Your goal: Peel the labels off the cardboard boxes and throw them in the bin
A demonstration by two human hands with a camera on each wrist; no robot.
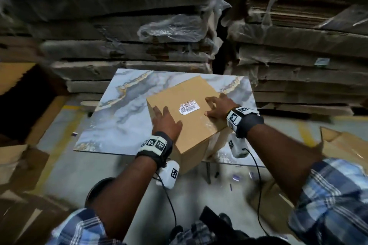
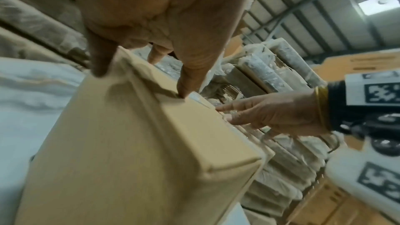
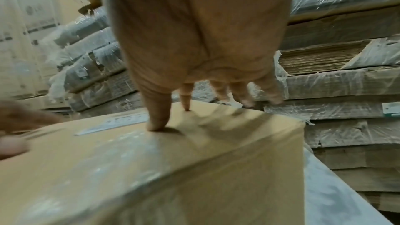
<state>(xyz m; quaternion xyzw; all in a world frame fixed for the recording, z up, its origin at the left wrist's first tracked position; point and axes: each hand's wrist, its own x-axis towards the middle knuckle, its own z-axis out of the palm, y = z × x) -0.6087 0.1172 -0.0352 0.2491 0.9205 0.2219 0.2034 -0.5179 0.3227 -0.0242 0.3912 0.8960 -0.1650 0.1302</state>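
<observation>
A brown cardboard box (image 1: 195, 127) stands at an angle on the marble-patterned table (image 1: 123, 109). A white barcode label (image 1: 189, 108) is stuck near the middle of its top, with its lower left corner looking slightly lifted. My left hand (image 1: 165, 123) rests spread on the box's left top edge. In the left wrist view this left hand (image 2: 162, 14) straddles that edge of the box (image 2: 129, 143). My right hand (image 1: 217, 107) presses thumb and forefinger tips on the top at the right, while its other fingers reach over the far edge. The right hand (image 3: 194, 32) touches the box (image 3: 151, 168) beside the label (image 3: 112, 122).
Tall stacks of flattened, plastic-wrapped cardboard (image 1: 139, 49) rise right behind the table. A large open carton (image 1: 23, 97) stands at the left, and loose cardboard (image 1: 342, 145) lies at the right. A dark round rim (image 1: 99, 187) shows on the floor under my left forearm.
</observation>
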